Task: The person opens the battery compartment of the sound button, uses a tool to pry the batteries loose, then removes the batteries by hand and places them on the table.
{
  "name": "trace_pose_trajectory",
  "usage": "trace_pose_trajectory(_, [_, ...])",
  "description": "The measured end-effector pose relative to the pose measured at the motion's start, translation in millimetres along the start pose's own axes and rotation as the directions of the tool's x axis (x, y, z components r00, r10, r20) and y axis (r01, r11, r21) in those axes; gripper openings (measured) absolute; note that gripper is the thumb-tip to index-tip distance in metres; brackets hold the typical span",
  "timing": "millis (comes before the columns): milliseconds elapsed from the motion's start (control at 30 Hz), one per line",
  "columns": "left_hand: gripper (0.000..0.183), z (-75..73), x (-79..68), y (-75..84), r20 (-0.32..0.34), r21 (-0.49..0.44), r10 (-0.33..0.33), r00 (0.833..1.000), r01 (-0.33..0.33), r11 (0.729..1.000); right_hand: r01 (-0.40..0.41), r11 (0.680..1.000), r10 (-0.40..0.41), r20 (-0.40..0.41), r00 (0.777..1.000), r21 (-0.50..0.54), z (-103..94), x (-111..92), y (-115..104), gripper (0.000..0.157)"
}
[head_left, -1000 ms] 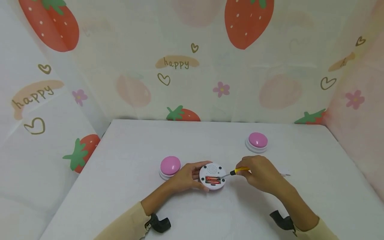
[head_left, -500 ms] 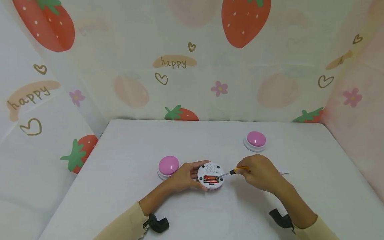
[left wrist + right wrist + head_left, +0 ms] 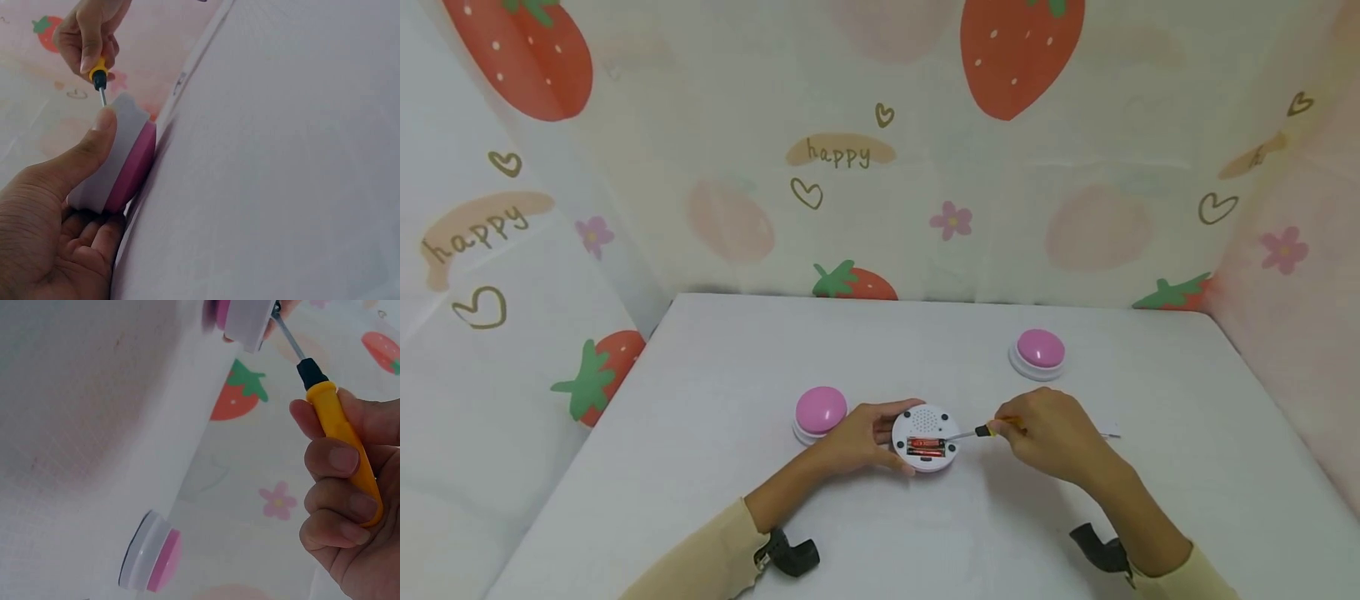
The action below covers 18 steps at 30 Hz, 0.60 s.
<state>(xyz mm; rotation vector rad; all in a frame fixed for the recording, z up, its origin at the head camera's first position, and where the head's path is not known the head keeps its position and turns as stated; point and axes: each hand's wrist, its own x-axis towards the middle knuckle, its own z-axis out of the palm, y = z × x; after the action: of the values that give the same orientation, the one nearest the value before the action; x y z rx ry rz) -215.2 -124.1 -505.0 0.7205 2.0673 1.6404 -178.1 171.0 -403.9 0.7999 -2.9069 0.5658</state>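
A round white button device (image 3: 926, 418) lies pink side down, with two red batteries (image 3: 927, 448) showing in its uncovered compartment. My left hand (image 3: 853, 439) grips its left side, thumb at the near rim and fingers round the far one; the left wrist view shows the pink dome (image 3: 132, 167) beneath the white base. In my right hand (image 3: 1051, 433) is a screwdriver (image 3: 340, 434) with a yellow and black handle, the fingers curled round it. Its metal shaft (image 3: 961, 435) reaches to the right end of the batteries.
A second pink button (image 3: 821, 410) stands just behind my left wrist. Another pink button (image 3: 1041, 348) is farther back on the right of the white table (image 3: 737, 350). A thin white piece (image 3: 1110, 434) lies partly hidden behind my right hand.
The screwdriver tip stays at the right end of the batteries while its handle tilts slightly. My left hand keeps its grip on the button device. The head view shifts a little.
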Motion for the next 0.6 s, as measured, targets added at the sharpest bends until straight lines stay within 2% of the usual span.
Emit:
trace_pose_trajectory(333, [0.089,1.9,-2.8,0.6,0.004,-0.03,-0.014,1.0,0.014,0.999,0.038,0.998,-0.039,-0.004,0.999,-0.057,-1.5,-2.4,-3.8,0.005])
trace_pose_trajectory(600, [0.089,1.6,-1.3,1.8,0.027,-0.067,-0.021,0.999,0.022,0.998,0.021,0.995,-0.02,0.012,1.0,-0.099,-6.5,-3.7,-6.3,0.007])
